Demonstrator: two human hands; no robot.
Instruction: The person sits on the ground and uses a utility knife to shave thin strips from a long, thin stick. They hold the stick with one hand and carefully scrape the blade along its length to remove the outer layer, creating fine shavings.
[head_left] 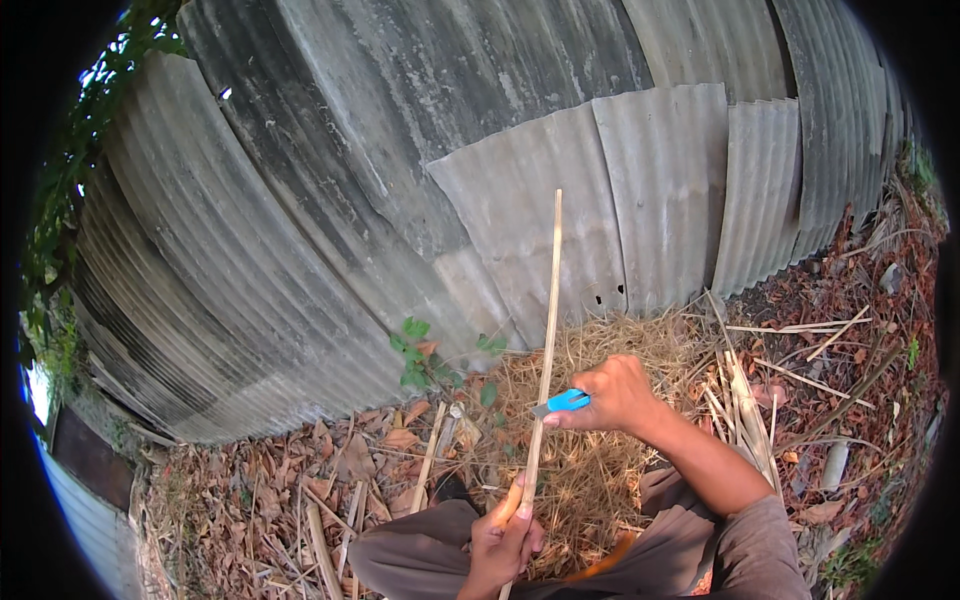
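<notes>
A long, thin bamboo strip stands slanting up in front of me, its far end against the view of the wall. My left hand is closed round its lower part, between my knees. Higher up, my right hand grips a blue utility knife. The short grey blade meets the strip's right edge, and my right thumb lies close beside the strip. Pale, curly shavings are heaped on the ground beneath both hands.
A wall of corrugated grey sheets rises just ahead. Several bamboo strips lie in a bundle at the right, with others at the left. Dry leaves cover the ground, and a small green plant grows by the wall.
</notes>
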